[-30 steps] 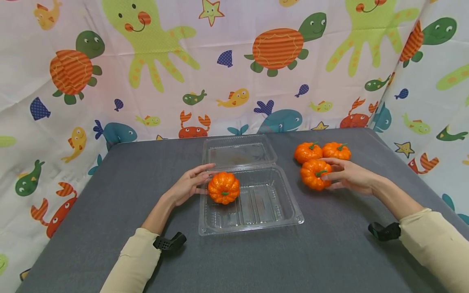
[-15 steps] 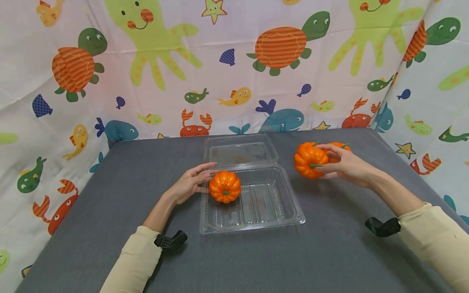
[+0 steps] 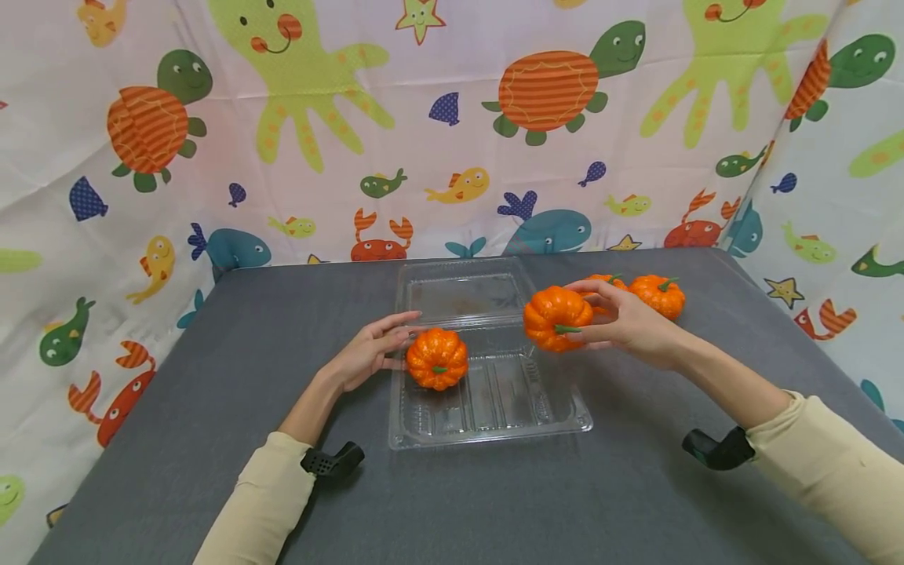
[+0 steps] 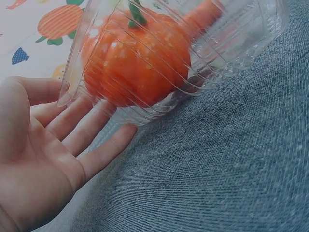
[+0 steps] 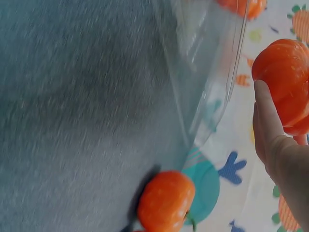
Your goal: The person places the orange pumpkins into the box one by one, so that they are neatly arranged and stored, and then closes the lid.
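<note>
Pinched by the right hand (image 3: 632, 323), the glossy miniature pumpkin (image 3: 553, 318) may slip and jolt the clamshell (image 3: 494, 435) the loose-fingered left hand (image 3: 369, 351) touches.

Holding the left hand (image 3: 363, 353) out loosely, palm (image 4: 43, 169) behind almost straight, slightly fanned fingers (image 4: 79, 128), with the thumb (image 4: 41, 91) set apart from them. Gripping with the right hand (image 3: 628, 322), thumb opposite the fingers. Pointing the fingertips of both hands inward, wrists (image 3: 318, 396) behind them, forearms (image 3: 819, 463) slanting outward farther back.
</note>
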Tool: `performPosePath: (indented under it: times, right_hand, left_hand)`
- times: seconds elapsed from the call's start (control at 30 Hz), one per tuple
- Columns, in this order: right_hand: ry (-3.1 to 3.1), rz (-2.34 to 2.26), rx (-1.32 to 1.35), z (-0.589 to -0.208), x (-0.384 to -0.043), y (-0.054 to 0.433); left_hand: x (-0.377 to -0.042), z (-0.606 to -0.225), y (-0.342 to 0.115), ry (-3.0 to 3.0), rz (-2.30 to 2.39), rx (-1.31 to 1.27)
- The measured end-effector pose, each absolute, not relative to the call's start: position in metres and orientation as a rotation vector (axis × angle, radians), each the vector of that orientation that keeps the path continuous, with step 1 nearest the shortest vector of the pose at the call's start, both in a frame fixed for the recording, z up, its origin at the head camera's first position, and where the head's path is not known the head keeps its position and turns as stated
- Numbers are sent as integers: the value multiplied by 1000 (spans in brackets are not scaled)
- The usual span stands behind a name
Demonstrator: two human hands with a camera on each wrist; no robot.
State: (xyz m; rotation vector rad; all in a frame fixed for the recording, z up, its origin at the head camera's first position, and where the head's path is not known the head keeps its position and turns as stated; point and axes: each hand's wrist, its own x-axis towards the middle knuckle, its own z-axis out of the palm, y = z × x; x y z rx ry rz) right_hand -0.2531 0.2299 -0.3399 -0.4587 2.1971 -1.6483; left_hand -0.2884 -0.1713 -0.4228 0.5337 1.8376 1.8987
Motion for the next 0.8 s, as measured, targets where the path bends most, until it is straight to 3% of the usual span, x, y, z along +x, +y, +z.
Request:
performPosePath:
  times: [0.8]
  right_hand:
    - [2100,-1557,-807,-348,-221,145]
  left_hand:
    - [-290,-425,-171,1861,1895,525]
